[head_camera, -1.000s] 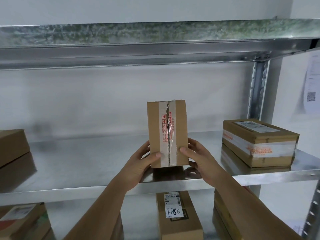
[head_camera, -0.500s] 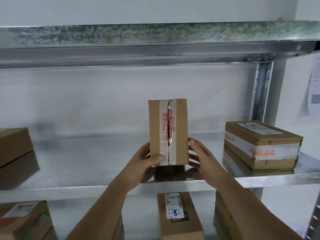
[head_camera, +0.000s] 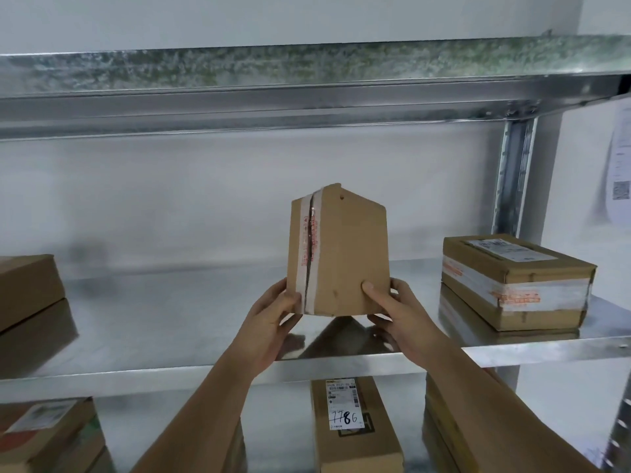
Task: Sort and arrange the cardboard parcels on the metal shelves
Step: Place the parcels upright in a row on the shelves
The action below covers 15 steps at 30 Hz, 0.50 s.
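A small cardboard parcel [head_camera: 345,254] with white tape and red print stands upright near the front of the middle metal shelf [head_camera: 170,322], turned so one corner faces me. My left hand [head_camera: 273,312] grips its lower left side, thumb on the taped face. My right hand [head_camera: 392,308] grips its lower right side, thumb across the plain face. Whether its base touches the shelf is hidden by my hands. A taped parcel with a white label [head_camera: 515,281] lies flat at the shelf's right end. Another brown parcel [head_camera: 27,288] sits at the left edge.
The upper shelf beam [head_camera: 307,97] hangs close overhead. A steel upright [head_camera: 512,179] stands at the back right. On the lower shelf lie a parcel marked 7786 [head_camera: 355,428], a stack at right [head_camera: 444,425] and a parcel at left [head_camera: 47,435]. A paper sheet [head_camera: 619,172] hangs on the right wall.
The held parcel has been rotated about its upright axis, so the taped face now points left and a plain side shows. My right thumb moved onto that plain face.
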{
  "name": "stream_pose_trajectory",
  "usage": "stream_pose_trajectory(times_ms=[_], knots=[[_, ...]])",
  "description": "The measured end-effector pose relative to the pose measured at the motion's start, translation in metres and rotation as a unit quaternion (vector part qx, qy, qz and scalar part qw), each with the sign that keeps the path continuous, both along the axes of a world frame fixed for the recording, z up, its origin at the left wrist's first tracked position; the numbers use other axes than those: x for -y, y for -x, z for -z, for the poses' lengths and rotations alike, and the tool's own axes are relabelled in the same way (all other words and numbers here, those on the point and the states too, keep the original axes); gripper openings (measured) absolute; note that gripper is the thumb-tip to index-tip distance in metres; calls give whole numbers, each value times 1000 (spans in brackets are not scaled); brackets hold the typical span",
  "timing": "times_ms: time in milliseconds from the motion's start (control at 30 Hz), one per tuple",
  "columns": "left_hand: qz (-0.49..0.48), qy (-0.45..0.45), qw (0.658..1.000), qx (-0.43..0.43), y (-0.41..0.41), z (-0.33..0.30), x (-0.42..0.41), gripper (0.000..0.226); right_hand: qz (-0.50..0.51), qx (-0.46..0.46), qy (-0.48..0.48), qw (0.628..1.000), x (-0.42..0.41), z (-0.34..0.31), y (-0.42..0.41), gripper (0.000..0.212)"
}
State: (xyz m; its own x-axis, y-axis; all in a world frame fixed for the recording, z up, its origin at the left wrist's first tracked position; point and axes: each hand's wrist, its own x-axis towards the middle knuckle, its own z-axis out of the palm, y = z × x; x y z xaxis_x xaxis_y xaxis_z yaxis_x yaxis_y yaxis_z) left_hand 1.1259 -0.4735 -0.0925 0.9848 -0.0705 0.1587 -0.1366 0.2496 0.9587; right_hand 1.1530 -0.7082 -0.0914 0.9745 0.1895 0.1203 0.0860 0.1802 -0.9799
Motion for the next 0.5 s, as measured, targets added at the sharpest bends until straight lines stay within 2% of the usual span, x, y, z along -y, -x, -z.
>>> stream_pose_trajectory(times_ms=[100,267,333,400,433,500], knots=[[-53,10,998,16,1,-1,3,46,-1,2,-33,999,1,-1,2,80],[-93,-53,994,-1,0,0,10,29,0,13,-31,999,-1,1,0,62],[-89,-45,994,-43,4,-3,11,23,-8,21,-23,999,-1,2,-1,68],[-52,-23,996,-68,6,-5,11,32,-20,33,-3,999,-1,2,-1,83],[-38,-24,997,-58,7,-6,12,36,-23,38,4,999,-2,1,0,86],[-21,-38,999,-28,10,-7,14,41,-24,45,-1,999,-2,0,1,78]])
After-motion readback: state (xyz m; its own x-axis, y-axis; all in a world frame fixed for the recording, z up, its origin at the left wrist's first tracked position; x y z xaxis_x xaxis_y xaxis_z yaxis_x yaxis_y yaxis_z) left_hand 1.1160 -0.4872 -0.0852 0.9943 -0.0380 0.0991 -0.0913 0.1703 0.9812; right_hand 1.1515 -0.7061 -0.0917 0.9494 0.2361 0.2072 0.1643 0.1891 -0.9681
